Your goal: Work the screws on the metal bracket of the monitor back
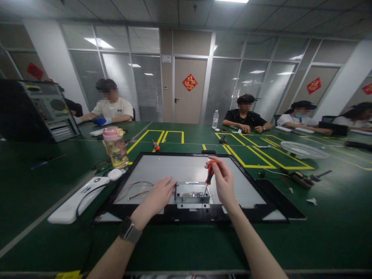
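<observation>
A flat display panel [151, 164] with a black frame lies in front of me on the green table. On its near half sits an open metal box [193, 186] with small parts inside. My right hand [223, 179] grips a red-and-black screwdriver [209, 173], held nearly upright with its tip down at the box's right end. My left hand [155, 195] lies with fingers stretched out, its fingertips at the box's left side. Thin cables [141, 192] run over the panel beside that hand. A watch is on my left wrist.
Left of the panel are a white power bank [78, 199] with a black cable and a pink-lidded bottle [115, 149]. A computer case [43, 110] stands far left. At right lie a black slab [279, 199] and a white oval stand [303, 150]. Several people sit across the table.
</observation>
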`<state>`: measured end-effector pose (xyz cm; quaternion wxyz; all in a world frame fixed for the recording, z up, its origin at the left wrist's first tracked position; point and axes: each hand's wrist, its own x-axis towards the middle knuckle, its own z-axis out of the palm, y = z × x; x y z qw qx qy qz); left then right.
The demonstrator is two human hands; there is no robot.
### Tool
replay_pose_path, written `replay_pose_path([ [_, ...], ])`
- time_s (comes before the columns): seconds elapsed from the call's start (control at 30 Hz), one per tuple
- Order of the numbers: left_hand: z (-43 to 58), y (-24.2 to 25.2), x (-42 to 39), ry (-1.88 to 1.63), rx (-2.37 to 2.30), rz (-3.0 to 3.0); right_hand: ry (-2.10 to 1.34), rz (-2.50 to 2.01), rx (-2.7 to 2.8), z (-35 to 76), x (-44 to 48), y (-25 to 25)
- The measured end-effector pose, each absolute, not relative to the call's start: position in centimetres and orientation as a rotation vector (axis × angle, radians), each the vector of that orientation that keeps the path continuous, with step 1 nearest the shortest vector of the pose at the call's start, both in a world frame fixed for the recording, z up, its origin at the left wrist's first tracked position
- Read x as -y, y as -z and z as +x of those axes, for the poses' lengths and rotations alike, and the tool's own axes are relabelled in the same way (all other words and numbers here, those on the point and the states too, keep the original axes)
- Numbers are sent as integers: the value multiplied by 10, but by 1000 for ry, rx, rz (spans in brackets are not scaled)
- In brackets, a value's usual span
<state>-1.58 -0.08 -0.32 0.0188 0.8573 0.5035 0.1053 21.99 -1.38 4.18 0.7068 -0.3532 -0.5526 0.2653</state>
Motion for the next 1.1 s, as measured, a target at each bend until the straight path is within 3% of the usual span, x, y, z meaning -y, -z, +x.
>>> replay_pose_path([
  [0.57,-16,6,0,-366,-1546,2701,-546,-722,1378,218,17,-43],
  [0.87,-18,8,-2,-358,-1553,2686,-189,-856,1386,217,18,-42],
  [1.1,-18,8,-3,-340,-1546,2675,-238,-842,1432,217,21,-45],
])
